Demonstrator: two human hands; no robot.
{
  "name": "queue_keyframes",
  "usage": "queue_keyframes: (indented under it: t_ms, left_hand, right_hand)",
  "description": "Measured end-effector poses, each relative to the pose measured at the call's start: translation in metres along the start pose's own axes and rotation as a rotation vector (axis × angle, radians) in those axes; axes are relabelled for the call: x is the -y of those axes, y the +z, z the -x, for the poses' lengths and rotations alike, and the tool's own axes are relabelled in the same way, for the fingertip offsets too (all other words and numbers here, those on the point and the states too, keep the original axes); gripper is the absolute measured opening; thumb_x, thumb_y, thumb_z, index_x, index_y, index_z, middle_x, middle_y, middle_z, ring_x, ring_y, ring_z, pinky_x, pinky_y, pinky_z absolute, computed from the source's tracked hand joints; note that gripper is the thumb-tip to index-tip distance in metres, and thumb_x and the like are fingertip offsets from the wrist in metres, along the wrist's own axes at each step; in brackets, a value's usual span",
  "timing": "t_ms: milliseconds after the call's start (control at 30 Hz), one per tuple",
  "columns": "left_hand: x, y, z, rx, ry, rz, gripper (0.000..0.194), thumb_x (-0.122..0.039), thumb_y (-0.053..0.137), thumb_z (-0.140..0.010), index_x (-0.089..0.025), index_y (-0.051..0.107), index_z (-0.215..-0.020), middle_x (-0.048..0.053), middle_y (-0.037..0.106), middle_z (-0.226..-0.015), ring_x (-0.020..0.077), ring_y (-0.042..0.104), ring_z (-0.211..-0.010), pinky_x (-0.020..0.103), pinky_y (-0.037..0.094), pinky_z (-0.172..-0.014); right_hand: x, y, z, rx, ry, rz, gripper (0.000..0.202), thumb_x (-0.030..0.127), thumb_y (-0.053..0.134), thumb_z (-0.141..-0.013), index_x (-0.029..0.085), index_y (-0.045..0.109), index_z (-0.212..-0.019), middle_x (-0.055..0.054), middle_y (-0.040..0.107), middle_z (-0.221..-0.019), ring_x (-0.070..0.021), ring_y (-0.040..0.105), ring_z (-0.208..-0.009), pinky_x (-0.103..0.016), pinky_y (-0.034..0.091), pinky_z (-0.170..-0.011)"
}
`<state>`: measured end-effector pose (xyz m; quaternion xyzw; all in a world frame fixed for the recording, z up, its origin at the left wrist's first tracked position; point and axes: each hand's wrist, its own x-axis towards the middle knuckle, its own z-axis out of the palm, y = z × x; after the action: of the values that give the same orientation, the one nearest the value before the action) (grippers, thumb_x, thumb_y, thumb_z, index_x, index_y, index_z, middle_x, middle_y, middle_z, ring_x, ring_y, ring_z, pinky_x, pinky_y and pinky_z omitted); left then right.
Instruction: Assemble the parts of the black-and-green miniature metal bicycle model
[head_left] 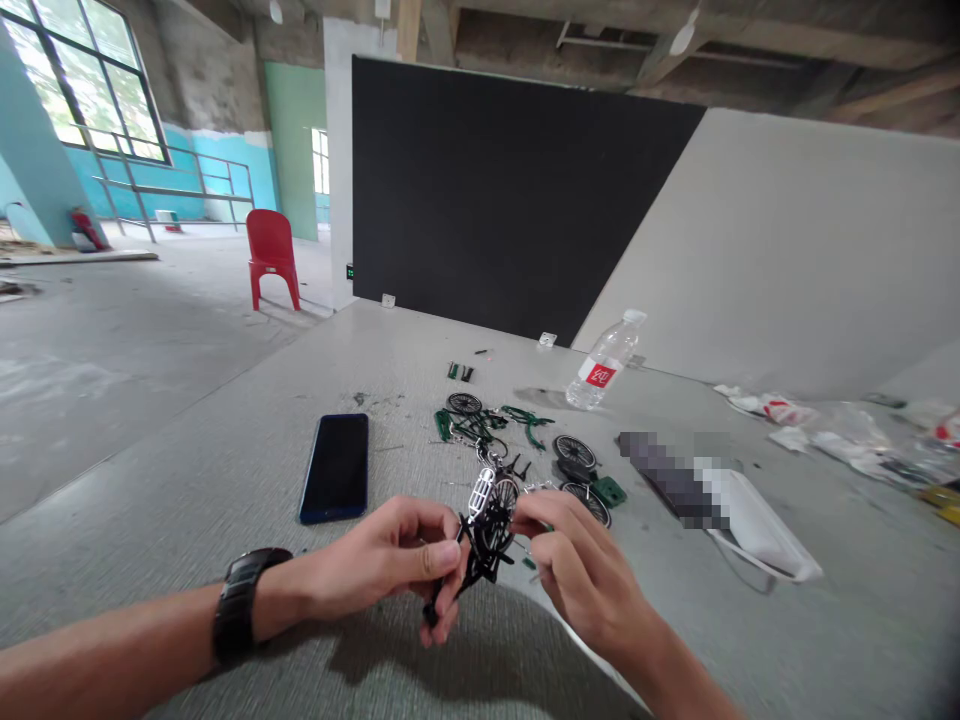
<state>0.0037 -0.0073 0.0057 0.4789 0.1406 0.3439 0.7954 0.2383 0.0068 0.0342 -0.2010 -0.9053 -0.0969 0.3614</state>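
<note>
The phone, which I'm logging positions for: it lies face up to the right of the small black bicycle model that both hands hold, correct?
Not quite. The head view shows the phone lying left of the bicycle model, beyond the left hand. The right hand also holds the model.

Bare concrete floor (pixel 150 340) beneath a rough timber-beamed ceiling (pixel 750 40). A large black panel (pixel 495 200) adjoins a slanting white wall (pixel 810 250); a red plastic chair (pixel 272 255) stands before a green wall. Daylight enters through tall windows (pixel 82 80) above turquoise walls and a metal railing (pixel 180 190).
</note>
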Motion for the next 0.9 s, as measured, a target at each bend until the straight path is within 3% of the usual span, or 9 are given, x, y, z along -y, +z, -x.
queue_keyframes:
  t_ms: [100,167,367,533,733,900]
  left_hand:
    - [-0.002,-0.004,0.0,0.017,-0.058,0.102,0.027,-0.036,0.062,-0.092,-0.015,0.052,-0.078,-0.002,0.054,-0.064,0.0108,0.059,-0.053,0.02,0.044,-0.048]
    - [-0.003,-0.005,0.0,0.012,-0.054,0.066,0.027,-0.036,0.062,-0.091,-0.015,0.053,-0.078,-0.002,0.054,-0.063,0.0104,0.058,-0.053,0.02,0.043,-0.049]
    - [-0.004,0.006,0.002,-0.09,0.04,-0.38,0.03,-0.042,0.059,-0.092,-0.016,0.052,-0.078,0.001,0.062,-0.068,0.0112,0.057,-0.061,0.026,0.046,-0.063]
    - [-0.007,0.016,0.002,-0.165,0.029,-0.746,0.026,-0.034,0.056,-0.093,-0.016,0.056,-0.074,0.002,0.065,-0.07,0.0121,0.056,-0.065,0.026,0.042,-0.062]
    - [-0.007,0.017,0.002,-0.17,0.006,-0.784,0.023,-0.03,0.057,-0.092,-0.016,0.054,-0.073,0.002,0.065,-0.07,0.0117,0.057,-0.065,0.025,0.042,-0.064]
    - [-0.004,0.014,0.002,-0.1,-0.003,-0.556,0.03,-0.041,0.057,-0.093,-0.017,0.051,-0.076,0.001,0.062,-0.068,0.0113,0.056,-0.063,0.025,0.044,-0.063]
  right_hand:
    - [-0.001,-0.003,0.0,0.051,-0.109,0.081,0.025,0.0,0.039,-0.089,0.021,0.046,-0.078,-0.009,0.064,-0.097,-0.0198,0.058,-0.088,-0.034,0.051,-0.077]
    - [-0.001,0.001,0.003,0.028,-0.077,0.054,0.025,0.0,0.04,-0.089,0.022,0.046,-0.079,-0.008,0.065,-0.097,-0.0195,0.06,-0.088,-0.034,0.052,-0.076]
    - [0.009,0.025,0.005,-0.28,0.436,-0.071,0.039,0.012,0.062,-0.089,0.024,0.03,-0.069,0.0,0.07,-0.086,-0.0153,0.068,-0.077,-0.026,0.05,-0.062]
    - [0.019,0.026,-0.003,-0.308,0.67,-0.211,0.045,0.024,0.065,-0.089,0.025,0.025,-0.069,-0.003,0.074,-0.084,-0.0198,0.072,-0.076,-0.03,0.054,-0.062]
    - [0.016,0.022,-0.005,-0.279,0.681,-0.287,0.043,0.024,0.063,-0.09,0.025,0.025,-0.07,-0.003,0.073,-0.08,-0.0181,0.071,-0.071,-0.03,0.055,-0.062]
    - [0.011,0.022,0.005,-0.171,0.503,-0.183,0.035,0.017,0.058,-0.093,0.025,0.031,-0.072,-0.002,0.071,-0.089,-0.016,0.069,-0.078,-0.029,0.054,-0.065]
